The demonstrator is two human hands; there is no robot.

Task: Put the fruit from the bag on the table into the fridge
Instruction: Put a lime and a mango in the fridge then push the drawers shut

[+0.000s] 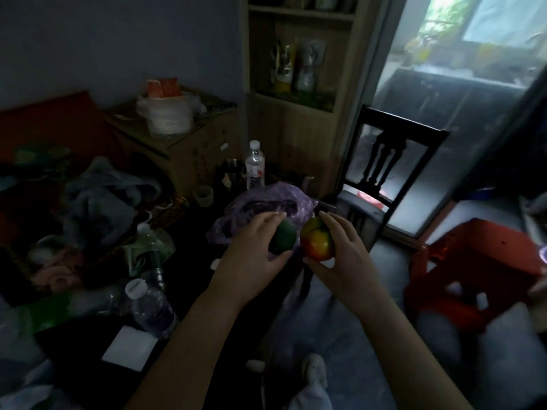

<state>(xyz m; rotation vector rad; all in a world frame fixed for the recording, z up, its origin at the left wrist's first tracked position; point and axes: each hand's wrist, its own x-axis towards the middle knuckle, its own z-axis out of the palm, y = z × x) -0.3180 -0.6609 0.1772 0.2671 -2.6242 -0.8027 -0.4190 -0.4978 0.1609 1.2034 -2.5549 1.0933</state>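
Note:
My left hand (251,255) grips a dark green round fruit (283,237). My right hand (344,255) holds a red and yellow fruit (318,242) right beside it. Both fruits are raised just in front of a crumpled purple plastic bag (260,205) that lies on the dark table (207,335). The bag's inside is hidden. No fridge is in view.
Clear water bottles (255,164) (151,306), a small cup (203,195), a white paper (130,347) and heaped clothes (100,202) crowd the table. A dark wooden chair (384,161) stands behind it, a red plastic stool (473,270) to the right, and a wooden shelf unit (299,69) at the back.

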